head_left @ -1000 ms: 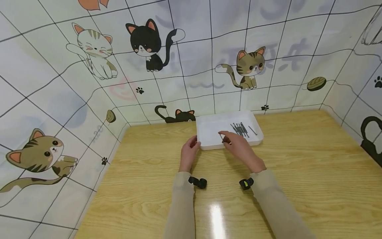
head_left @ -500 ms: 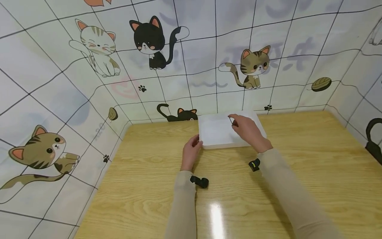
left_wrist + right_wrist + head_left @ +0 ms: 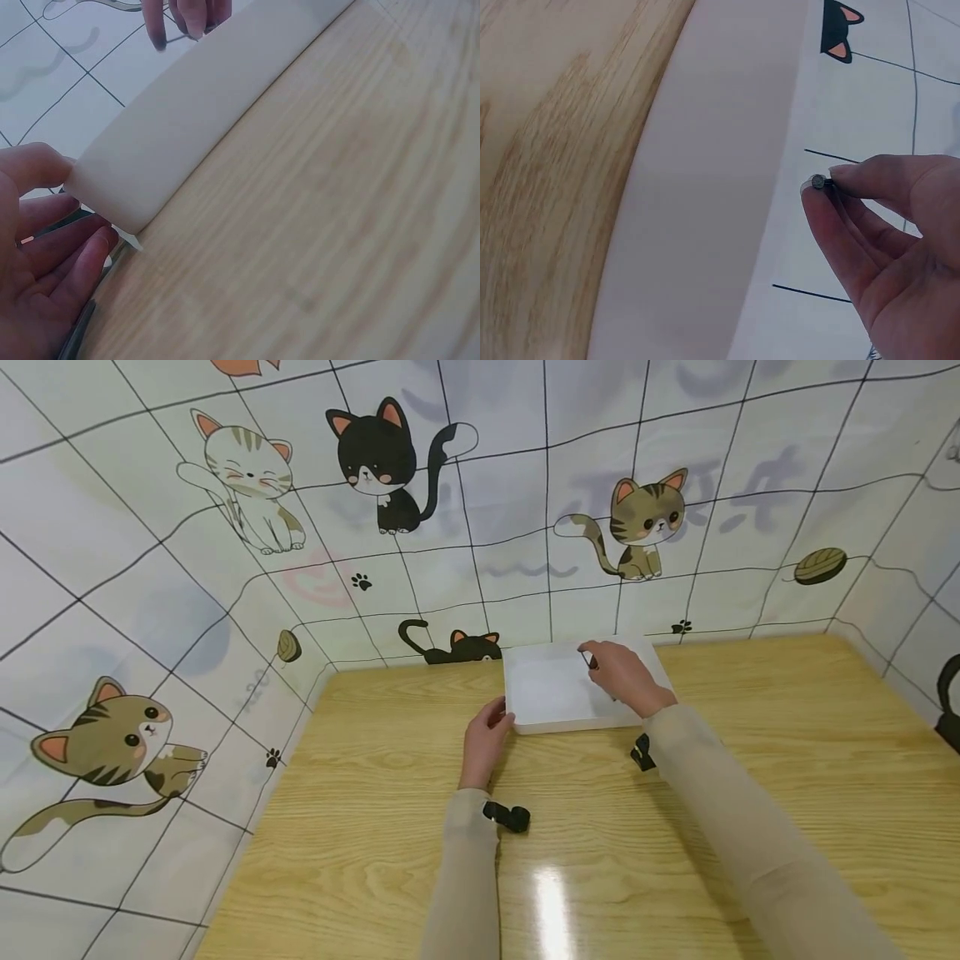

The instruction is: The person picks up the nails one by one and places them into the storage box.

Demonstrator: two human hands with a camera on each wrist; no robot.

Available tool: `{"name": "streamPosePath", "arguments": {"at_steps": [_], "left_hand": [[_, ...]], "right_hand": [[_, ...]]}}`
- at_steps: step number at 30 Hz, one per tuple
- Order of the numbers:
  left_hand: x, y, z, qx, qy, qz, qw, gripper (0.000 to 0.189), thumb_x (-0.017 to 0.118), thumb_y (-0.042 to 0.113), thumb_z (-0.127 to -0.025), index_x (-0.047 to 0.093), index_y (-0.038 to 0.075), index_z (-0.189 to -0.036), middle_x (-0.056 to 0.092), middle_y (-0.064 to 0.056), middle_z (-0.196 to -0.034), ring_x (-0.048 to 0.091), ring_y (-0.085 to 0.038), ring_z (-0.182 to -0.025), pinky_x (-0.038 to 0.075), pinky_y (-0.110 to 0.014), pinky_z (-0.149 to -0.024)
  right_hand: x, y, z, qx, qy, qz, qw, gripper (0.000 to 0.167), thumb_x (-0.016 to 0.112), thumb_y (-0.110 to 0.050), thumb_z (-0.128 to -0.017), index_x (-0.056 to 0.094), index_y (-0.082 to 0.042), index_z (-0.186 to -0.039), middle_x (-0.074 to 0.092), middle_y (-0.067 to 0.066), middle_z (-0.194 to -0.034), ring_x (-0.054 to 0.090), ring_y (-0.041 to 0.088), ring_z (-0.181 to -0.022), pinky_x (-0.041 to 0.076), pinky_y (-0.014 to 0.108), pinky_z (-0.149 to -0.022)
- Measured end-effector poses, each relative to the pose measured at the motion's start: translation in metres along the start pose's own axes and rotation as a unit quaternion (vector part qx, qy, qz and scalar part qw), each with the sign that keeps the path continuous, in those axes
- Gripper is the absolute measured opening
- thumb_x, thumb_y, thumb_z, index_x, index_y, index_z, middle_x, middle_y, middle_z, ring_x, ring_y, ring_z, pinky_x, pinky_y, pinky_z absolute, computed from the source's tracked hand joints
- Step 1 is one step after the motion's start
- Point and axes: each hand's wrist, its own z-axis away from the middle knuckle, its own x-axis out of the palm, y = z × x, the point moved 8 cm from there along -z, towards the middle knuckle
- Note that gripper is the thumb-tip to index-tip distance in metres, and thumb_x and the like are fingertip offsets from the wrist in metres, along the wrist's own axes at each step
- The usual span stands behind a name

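Note:
A white tray (image 3: pixel 577 726) stands on the wooden table near the back wall. My left hand (image 3: pixel 485 745) holds its front left corner, as the left wrist view also shows at the tray wall (image 3: pixel 195 105), with thumb and fingers (image 3: pixel 56 251) around that corner. Over the tray, my right hand (image 3: pixel 626 675) pinches a thin dark nail (image 3: pixel 819 182) between thumb and index finger; its round head faces the right wrist camera. The hand and forearm cover most of the tray's right half. Only a small dark bit of the other nails (image 3: pixel 615 699) peeks out beneath the palm.
Behind the tray rises a wall covering (image 3: pixel 517 527) with a cat print and dark grid lines. The wooden table (image 3: pixel 360 827) extends in front and to both sides. A small black device (image 3: pixel 507 817) is strapped at the left wrist, another (image 3: pixel 642 753) at the right.
My right hand has moved from the tray's front edge back and to the right, still pinching the nail. It now hides the nail pile. My left hand has stayed at the corner.

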Motion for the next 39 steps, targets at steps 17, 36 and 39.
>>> {"name": "streamPosePath", "arguments": {"at_steps": [17,36,39], "left_hand": [[0.002,-0.003,0.0,-0.007,0.003,0.007,0.9999,0.041,0.058,0.032,-0.086,0.053,0.022,-0.126,0.057,0.008,-0.113,0.051,-0.01,-0.099,0.041,-0.033,-0.086],[-0.001,-0.002,-0.002,-0.001,0.008,0.008,0.9999,0.039,0.058,0.03,-0.087,0.054,0.023,-0.125,0.057,0.006,-0.114,0.051,-0.011,-0.099,0.041,-0.034,-0.086],[-0.001,-0.002,-0.002,-0.003,0.008,0.006,0.9999,0.04,0.058,0.03,-0.087,0.053,0.022,-0.125,0.057,0.005,-0.114,0.051,-0.011,-0.099,0.041,-0.034,-0.086]], "right_hand": [[0.029,0.034,-0.019,0.053,-0.056,-0.019,0.9968,0.038,0.05,-0.002,-0.085,0.047,0.001,-0.123,0.058,0.02,-0.101,0.055,0.021,-0.064,0.043,0.031,-0.052],[0.04,0.04,-0.029,0.075,-0.073,0.018,0.9943,0.036,0.05,-0.002,-0.086,0.048,0.003,-0.122,0.055,0.022,-0.112,0.053,0.027,-0.082,0.045,0.036,-0.063],[0.042,0.041,-0.032,0.069,-0.072,0.028,0.9947,0.035,0.05,-0.002,-0.087,0.049,0.004,-0.121,0.055,0.023,-0.113,0.053,0.027,-0.084,0.045,0.039,-0.067]]}}
